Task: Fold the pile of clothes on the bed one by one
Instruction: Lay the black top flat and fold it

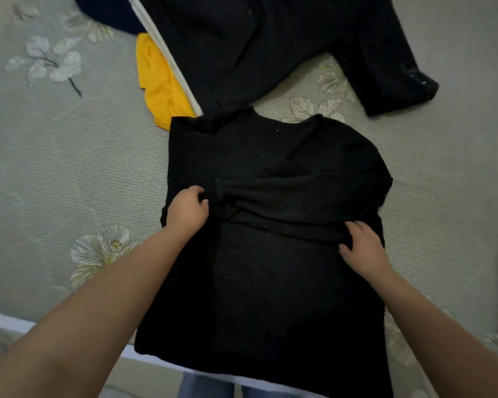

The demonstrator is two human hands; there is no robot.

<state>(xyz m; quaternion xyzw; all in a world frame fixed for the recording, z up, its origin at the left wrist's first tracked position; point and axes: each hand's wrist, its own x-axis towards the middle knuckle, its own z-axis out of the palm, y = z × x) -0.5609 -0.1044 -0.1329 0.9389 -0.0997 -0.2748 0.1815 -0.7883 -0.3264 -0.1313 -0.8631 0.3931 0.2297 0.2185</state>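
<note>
Both hands grasp a fold of the black garment (273, 173): left hand (186, 209) with fingers curled into bunched cloth near its left edge, right hand (362, 249) with fingers curled over the fold near its right edge. The garment lies flat on the floral bedspread (69, 156), long axis running from the near bed edge away, neckline at the far end. Beyond it, touching the collar, lies the pile: a dark garment (270, 47) over a yellow garment (158, 84).

You're standing in a home bedroom: the bed (69, 173) under you wears a pale grey-green quilted cover embroidered with flowers, its white edge showing at the near side, and everyday clothes lie on it, a black top (270, 268), a yellow garment (158, 87) and dark trousers (270, 47)
</note>
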